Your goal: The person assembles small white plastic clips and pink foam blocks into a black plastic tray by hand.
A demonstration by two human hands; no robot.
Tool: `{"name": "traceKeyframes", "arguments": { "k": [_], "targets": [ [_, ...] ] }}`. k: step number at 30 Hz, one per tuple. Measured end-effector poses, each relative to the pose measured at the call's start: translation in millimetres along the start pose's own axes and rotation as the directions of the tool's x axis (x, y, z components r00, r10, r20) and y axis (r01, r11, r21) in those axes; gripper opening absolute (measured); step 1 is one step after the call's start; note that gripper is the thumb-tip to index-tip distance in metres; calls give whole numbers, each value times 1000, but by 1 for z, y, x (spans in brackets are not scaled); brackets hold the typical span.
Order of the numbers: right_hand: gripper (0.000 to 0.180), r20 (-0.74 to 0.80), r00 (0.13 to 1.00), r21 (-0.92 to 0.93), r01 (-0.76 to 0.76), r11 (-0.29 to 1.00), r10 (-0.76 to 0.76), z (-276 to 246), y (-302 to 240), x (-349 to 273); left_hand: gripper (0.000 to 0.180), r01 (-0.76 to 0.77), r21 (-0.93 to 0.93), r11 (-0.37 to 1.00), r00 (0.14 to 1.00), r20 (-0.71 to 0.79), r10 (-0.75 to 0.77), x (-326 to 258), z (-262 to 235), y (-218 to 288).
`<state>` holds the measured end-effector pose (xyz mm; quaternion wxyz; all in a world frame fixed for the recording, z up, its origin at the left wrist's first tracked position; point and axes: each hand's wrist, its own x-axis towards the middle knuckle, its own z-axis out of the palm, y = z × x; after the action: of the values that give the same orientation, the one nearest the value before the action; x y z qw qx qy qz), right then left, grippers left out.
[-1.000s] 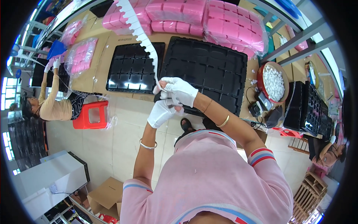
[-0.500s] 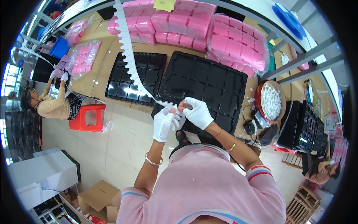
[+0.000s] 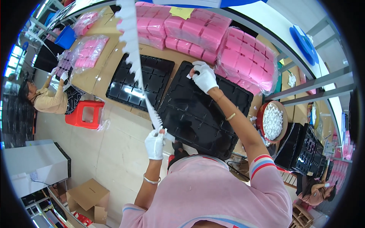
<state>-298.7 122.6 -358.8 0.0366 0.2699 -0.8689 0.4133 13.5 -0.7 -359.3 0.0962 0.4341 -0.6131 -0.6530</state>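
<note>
Workshop, cardboard-covered bench (image 3: pixel 114 57), pale floor. Stacks of pink wrapped packages (image 3: pixel 213 41) along far edge; yellow note on top.

Left gloved hand (image 3: pixel 155 143) pinches near end of long white serrated strip (image 3: pixel 133 57); far end cut off at top.

Right gloved hand (image 3: pixel 204 76) presses small white piece, hard to make out, into far edge of large black compartment tray (image 3: pixel 201 110); fingers closed on it.

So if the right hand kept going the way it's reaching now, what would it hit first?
The right hand reaches toward the far edge of the black compartment tray, its fingers holding a small white piece. Going straight on, it would probably meet the wrapped pink packs stacked just beyond the tray, though depth is hard to judge.
</note>
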Motion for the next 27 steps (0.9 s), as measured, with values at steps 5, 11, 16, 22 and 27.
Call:
{"name": "traceKeyframes", "arguments": {
  "k": [5,11,16,22,27],
  "targets": [
    [9,37,999,-36,-29,999,30,19,20,27,35,57,2,998,997,-58,-57,0,-25,-24],
    [13,23,999,-40,-40,998,41,34,32,29,30,118,-9,993,990,-77,-118,-4,-31,-19],
    [16,29,999,11,-41,999,40,33,29,27,25,100,-62,993,995,-16,-102,-4,-24,-12],
    [20,-106,994,-29,-16,999,12,36,45,32,27,43,-94,995,998,54,-38,3,-9,0],
    [20,92,995,302,8,953,-38,34,-59,-59,25,14,-267,963,1000,30,-6,3,-10,-1]
  ]
}}
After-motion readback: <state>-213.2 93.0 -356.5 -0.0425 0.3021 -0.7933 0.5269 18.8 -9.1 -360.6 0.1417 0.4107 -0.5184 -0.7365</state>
